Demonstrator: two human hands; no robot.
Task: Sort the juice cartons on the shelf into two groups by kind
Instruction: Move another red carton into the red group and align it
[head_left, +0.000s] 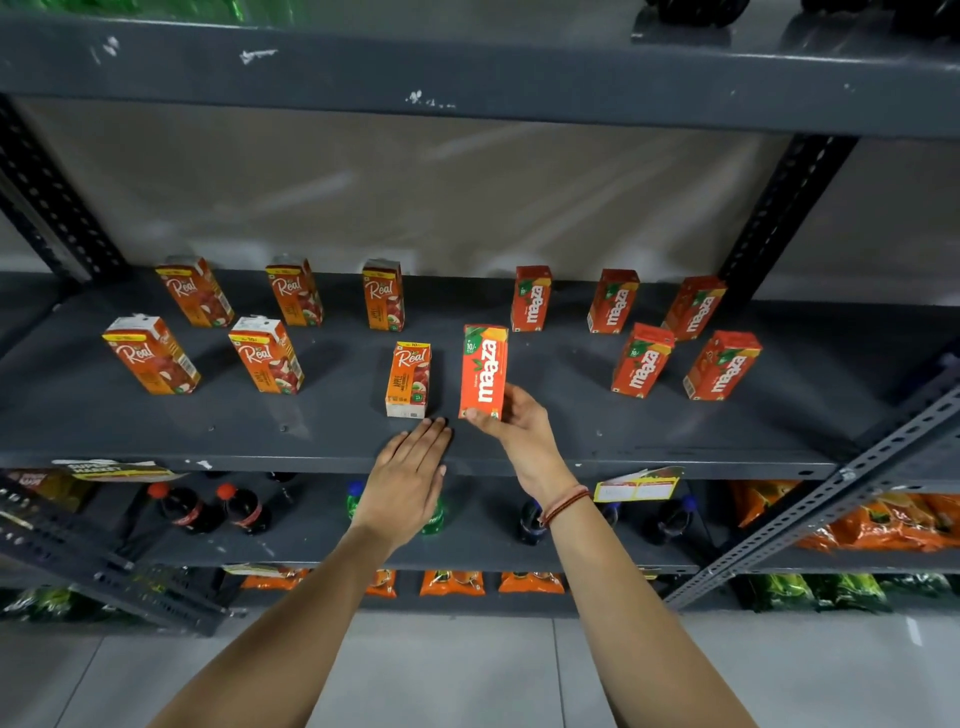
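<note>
The right hand (519, 421) pinched the lower end of a Maaza carton (484, 370) between thumb and fingers, holding it upright near the middle of the grey metal shelf (571, 431). Just beside it on the left stood a Real apple carton (409, 378). The left hand (408, 475) lay flat with fingers straight and together, gripping nothing, its fingertips near that carton's base. Five more Real cartons (266, 354) stood on the left, five more Maaza cartons (642, 359) on the right.
</note>
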